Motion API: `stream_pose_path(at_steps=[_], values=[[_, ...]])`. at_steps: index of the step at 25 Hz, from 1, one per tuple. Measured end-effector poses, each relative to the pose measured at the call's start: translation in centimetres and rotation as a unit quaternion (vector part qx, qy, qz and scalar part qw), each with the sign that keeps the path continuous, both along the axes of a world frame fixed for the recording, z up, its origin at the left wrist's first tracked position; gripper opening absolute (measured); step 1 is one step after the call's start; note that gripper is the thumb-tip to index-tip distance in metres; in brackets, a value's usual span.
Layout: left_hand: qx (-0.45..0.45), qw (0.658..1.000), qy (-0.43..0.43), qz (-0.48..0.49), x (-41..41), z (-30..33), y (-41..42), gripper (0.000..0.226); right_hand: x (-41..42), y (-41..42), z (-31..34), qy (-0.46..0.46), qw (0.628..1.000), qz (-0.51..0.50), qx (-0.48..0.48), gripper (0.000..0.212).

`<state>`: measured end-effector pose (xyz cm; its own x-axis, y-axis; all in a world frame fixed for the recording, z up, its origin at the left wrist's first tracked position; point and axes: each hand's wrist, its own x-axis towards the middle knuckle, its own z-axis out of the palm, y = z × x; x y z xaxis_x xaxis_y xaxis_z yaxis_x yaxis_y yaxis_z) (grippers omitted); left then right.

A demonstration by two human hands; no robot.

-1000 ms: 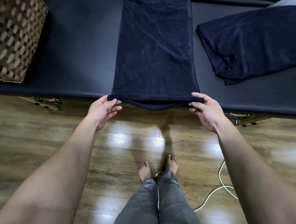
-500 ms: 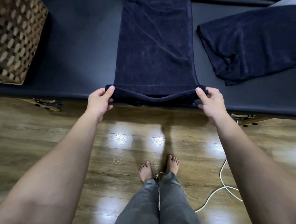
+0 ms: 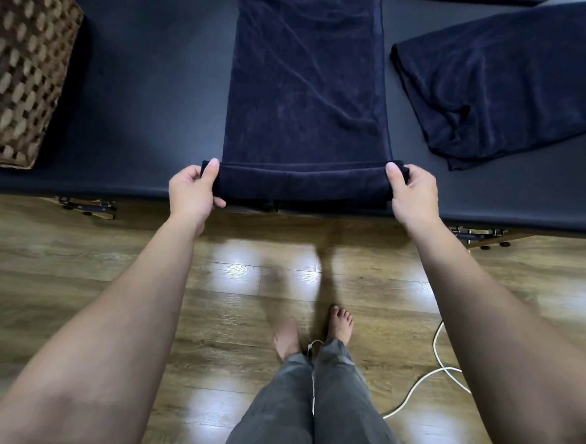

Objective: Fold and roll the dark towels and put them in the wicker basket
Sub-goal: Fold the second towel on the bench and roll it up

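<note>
— Across the top of the view, what takes up the most room?

— On the far side runs a long black padded table, its near edge meeting the wooden floor. Lengthwise down its middle lies a folded dark towel, stretching away from the person, with its near end turned over into a low roll at the table's edge

— And the other pieces?

— At the left end of the table stands the wicker basket, well apart from the towel. To the right lies a second dark towel, loosely folded and rumpled, near the first but not touching it. A white cable curls over the floor beside the person's bare feet

— How do the hands stand?

— Left hand grips the left end of the roll, thumb on top and fingers curled beneath. Right hand grips the right end the same way, thumb laid over the top fold. Both are clamped on the rolled end, one at each side, and the roll rests on the table between them
</note>
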<state>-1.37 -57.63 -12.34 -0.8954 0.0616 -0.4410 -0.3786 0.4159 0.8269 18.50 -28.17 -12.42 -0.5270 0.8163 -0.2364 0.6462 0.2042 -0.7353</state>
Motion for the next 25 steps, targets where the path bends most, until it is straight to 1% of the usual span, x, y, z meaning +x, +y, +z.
stream_pose_path(at_steps=[2, 4, 7, 9, 12, 16, 17, 20, 21, 22, 23, 25], values=[[-0.031, 0.999, 0.020, 0.011, -0.3, -0.7, 0.4, 0.043, -0.5, 0.2, -0.7, -0.046, 0.999, 0.004, 0.010, 0.041], [-0.075, 0.997, 0.034, 0.001, -0.6, -1.4, 0.6, 0.044, -0.8, 0.1, -1.3, -0.074, 0.997, 0.009, 0.024, 0.044], [-0.136, 0.990, 0.018, -0.025, -1.1, -2.8, 0.3, 0.053, -0.5, 0.0, -3.0, -0.127, 0.990, 0.016, 0.051, 0.045], [-0.194, 0.980, 0.025, -0.040, -1.0, -3.3, 0.4, 0.053, -0.4, -0.2, -3.8, -0.146, 0.986, 0.023, 0.072, 0.042], [-0.273, 0.959, 0.054, -0.047, -0.6, -3.8, 1.2, 0.047, -0.7, -0.2, -4.6, -0.171, 0.979, 0.037, 0.104, 0.041], [-0.316, 0.944, 0.093, -0.026, 0.1, -4.8, 2.3, 0.042, -0.9, -0.4, -5.4, -0.191, 0.968, 0.047, 0.153, 0.046], [-0.322, 0.941, 0.100, -0.015, 0.4, -4.9, 2.5, 0.039, -0.9, -0.6, -5.4, -0.196, 0.964, 0.045, 0.172, 0.044], [-0.339, 0.934, 0.114, 0.010, 1.2, -4.9, 3.1, 0.033, -1.3, -1.1, -4.7, -0.189, 0.953, -0.001, 0.238, 0.037], [-0.347, 0.931, 0.111, 0.013, 1.3, -4.7, 3.3, 0.034, -1.6, -1.2, -4.5, -0.200, 0.947, 0.003, 0.251, 0.034], [-0.355, 0.929, 0.105, 0.017, 1.3, -4.6, 3.4, 0.035, -1.8, -1.4, -4.4, -0.209, 0.946, 0.017, 0.248, 0.031], [-0.360, 0.927, 0.102, 0.023, 1.3, -4.5, 3.5, 0.036, -1.9, -1.7, -4.5, -0.204, 0.952, 0.023, 0.225, 0.028], [-0.358, 0.927, 0.107, 0.037, 1.6, -4.4, 3.5, 0.037, -1.9, -2.3, -4.4, -0.150, 0.978, -0.003, 0.144, 0.022]])
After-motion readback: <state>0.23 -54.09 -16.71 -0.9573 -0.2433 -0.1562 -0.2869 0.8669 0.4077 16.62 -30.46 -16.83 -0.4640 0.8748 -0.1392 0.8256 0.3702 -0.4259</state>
